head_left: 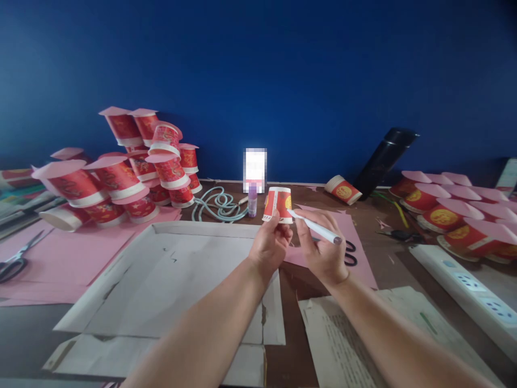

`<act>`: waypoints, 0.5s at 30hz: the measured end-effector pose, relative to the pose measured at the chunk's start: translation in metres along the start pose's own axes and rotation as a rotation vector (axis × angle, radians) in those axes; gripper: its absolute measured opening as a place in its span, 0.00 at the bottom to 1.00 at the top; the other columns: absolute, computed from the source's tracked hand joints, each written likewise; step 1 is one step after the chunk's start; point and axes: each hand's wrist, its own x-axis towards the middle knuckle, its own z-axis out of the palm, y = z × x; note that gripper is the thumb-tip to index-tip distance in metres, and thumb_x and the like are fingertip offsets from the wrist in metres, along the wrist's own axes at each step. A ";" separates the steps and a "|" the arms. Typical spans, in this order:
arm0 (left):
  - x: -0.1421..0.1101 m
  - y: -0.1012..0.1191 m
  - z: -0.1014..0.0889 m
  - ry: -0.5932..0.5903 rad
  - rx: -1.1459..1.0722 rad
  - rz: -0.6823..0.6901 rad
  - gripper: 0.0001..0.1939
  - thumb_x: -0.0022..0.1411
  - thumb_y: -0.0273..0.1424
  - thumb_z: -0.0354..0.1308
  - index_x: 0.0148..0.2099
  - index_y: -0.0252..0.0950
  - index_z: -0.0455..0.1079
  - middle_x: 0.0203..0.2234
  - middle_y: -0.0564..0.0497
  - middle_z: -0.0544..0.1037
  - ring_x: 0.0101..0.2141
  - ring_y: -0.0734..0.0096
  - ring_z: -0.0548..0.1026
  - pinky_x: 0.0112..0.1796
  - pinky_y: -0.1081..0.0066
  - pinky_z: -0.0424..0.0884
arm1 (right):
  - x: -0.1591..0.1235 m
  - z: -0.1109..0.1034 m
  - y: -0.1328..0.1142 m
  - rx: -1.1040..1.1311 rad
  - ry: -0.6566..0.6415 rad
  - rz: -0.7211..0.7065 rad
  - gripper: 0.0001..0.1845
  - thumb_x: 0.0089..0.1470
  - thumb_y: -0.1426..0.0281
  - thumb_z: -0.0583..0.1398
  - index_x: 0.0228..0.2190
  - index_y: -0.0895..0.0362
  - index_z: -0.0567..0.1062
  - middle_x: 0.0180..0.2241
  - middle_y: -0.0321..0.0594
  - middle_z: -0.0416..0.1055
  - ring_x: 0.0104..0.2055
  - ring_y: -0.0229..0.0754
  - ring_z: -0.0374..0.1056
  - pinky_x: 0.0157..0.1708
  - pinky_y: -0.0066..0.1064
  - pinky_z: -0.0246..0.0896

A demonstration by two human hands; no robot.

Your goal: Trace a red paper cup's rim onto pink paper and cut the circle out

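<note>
My left hand (271, 241) grips a red and white paper cup (278, 202) by its rim, the cup held upside down with the wide rim at the bottom. Short dark marks run along that white rim. In my right hand (325, 250) is a white marker (317, 228), its tip pointing left at the cup's lower right side; whether it touches cannot be made out. Behind the cup stands a purple glue stick (252, 202). Pink paper (359, 264) with black scissor handles (350, 253) on it lies under and beside my right hand.
Red cups topped with pink paper are stacked at left (115, 175) and grouped at right (444, 215). A white cardboard sheet (133, 291), scissors (16, 264), a coiled cable (218, 205), a tilted black flask (383, 161), a lying cup (343, 189) and a power strip (464, 280) surround my hands.
</note>
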 end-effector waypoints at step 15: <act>0.001 -0.001 -0.003 -0.029 -0.013 -0.032 0.03 0.57 0.26 0.62 0.36 0.32 0.73 0.26 0.52 0.75 0.27 0.79 0.73 0.36 0.77 0.69 | 0.002 0.000 -0.002 -0.002 0.018 0.011 0.10 0.58 0.71 0.59 0.43 0.53 0.76 0.38 0.40 0.79 0.41 0.44 0.72 0.46 0.42 0.67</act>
